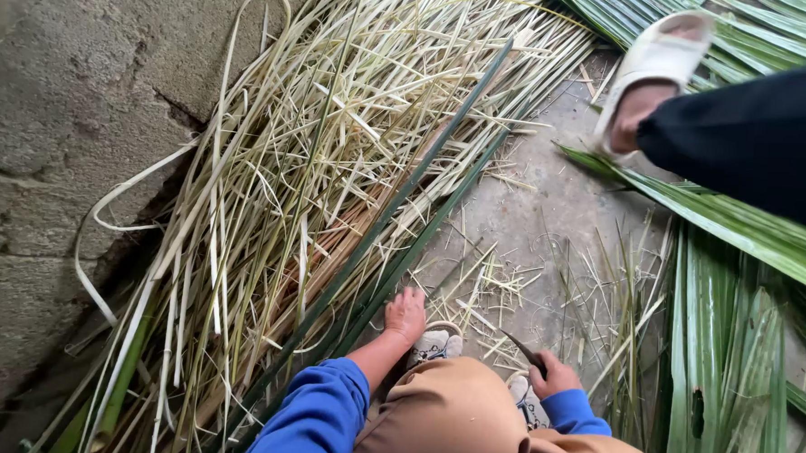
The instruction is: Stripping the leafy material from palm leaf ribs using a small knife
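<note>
My left hand (405,314), in a blue sleeve, reaches down with fingers spread onto the lower ends of two long dark green leaf stalks (394,228) lying across the pale strip pile. My right hand (553,376) is closed around the handle of a small dark-bladed knife (523,349) that points up and left. Both hands hover just past my knees in tan trousers (467,424), above my sandalled feet.
A big heap of dried pale leaf strips (287,185) leans along a rough concrete wall (53,148) at the left. Fresh green palm leaves (732,359) lie at the right. Another person's foot in a pale sandal (649,79) and dark trouser leg stand at the upper right.
</note>
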